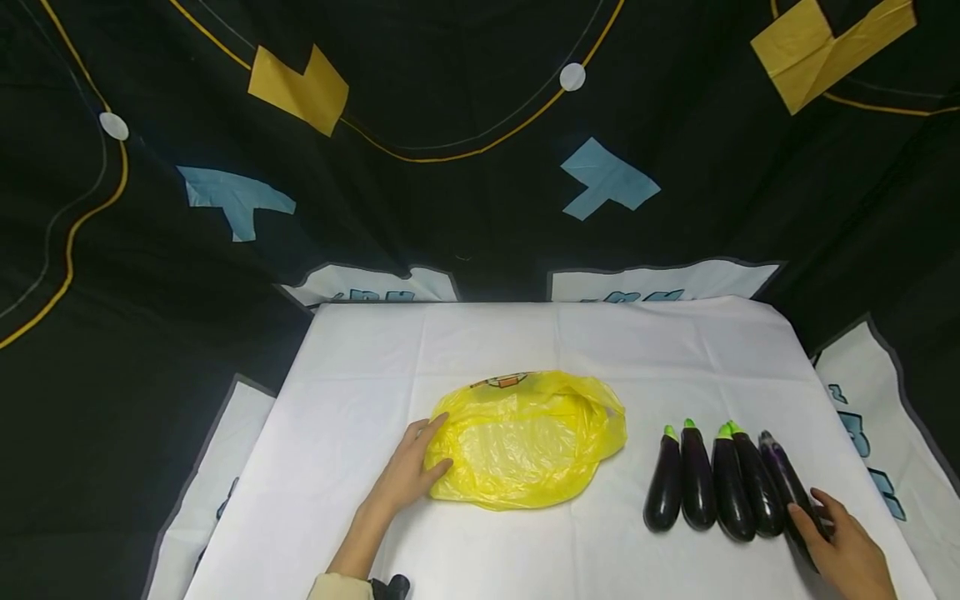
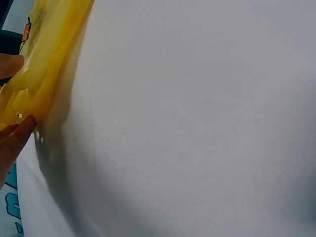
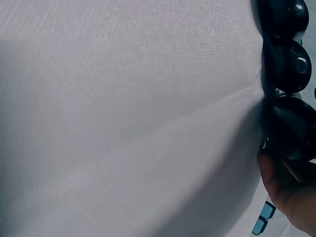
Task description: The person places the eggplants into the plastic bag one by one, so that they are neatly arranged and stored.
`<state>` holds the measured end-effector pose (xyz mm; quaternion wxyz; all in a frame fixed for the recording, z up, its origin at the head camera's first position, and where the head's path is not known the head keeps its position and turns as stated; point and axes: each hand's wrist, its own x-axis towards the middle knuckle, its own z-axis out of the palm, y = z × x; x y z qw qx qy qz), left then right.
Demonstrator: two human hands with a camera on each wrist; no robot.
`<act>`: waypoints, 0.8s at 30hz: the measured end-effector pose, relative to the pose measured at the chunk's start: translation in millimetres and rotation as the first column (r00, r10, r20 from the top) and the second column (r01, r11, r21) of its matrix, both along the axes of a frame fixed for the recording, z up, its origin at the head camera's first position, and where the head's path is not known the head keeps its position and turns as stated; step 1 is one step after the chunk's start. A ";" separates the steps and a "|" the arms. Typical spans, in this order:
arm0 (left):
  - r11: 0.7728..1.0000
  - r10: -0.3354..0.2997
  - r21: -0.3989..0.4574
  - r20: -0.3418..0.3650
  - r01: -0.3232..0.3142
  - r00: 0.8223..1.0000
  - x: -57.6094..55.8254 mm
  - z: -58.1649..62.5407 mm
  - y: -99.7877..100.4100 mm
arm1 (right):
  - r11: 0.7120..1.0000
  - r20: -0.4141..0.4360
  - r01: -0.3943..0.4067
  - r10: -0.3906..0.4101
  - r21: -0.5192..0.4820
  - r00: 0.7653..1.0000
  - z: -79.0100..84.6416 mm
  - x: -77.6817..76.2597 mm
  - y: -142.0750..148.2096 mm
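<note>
A thin yellow plastic bag (image 1: 517, 442) lies spread on the white cloth. My left hand (image 1: 408, 468) rests at its left edge, thumb and forefinger apart and touching the plastic. In the left wrist view, fingers (image 2: 19, 140) show against the crinkled yellow bag (image 2: 54, 59). To the right, several dark eggplants with green stems lie side by side. My right hand (image 1: 847, 546) grips the lower end of the rightmost eggplant (image 1: 783, 475), thumb on one side and fingers on the other. Rounded eggplant ends (image 3: 289, 126) show beside that hand in the right wrist view.
A white cloth (image 1: 487, 342) covers the table. Behind and around it hangs a black fabric (image 1: 465, 225) with yellow, blue and white printed shapes. The other eggplants (image 1: 697, 479) stand in a close row between the bag and the right hand.
</note>
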<state>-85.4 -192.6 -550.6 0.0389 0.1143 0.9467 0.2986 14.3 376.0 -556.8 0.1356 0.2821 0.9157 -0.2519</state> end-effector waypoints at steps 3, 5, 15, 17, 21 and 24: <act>1.000 -0.007 0.004 0.016 0.007 1.000 -2.6 -1.9 0.0 | 1.000 -0.015 -0.009 0.009 0.002 1.000 -0.3 0.1 0.4; 1.000 -0.003 -0.003 0.034 0.003 0.999 -4.1 -3.0 -0.1 | 1.000 -0.025 -0.021 0.021 0.008 0.999 0.2 0.2 0.9; 1.000 0.003 -0.026 0.081 -0.001 0.997 -9.6 -6.6 0.1 | 0.999 -0.037 -0.032 0.033 0.029 0.999 1.8 -0.8 0.7; 1.000 0.007 -0.021 0.092 -0.005 0.996 -10.3 -6.3 0.0 | 0.999 -0.032 -0.021 0.022 0.029 0.999 1.4 -1.0 -0.2; 1.000 0.008 -0.009 0.104 -0.007 0.995 -11.3 -6.3 -0.4 | 1.000 -0.030 -0.005 0.006 0.025 1.000 1.1 -0.6 -1.9; 1.000 0.008 -0.009 0.112 -0.007 0.994 -11.9 -7.1 -0.7 | 1.000 -0.035 -0.008 0.009 0.018 0.999 1.0 -0.1 -1.5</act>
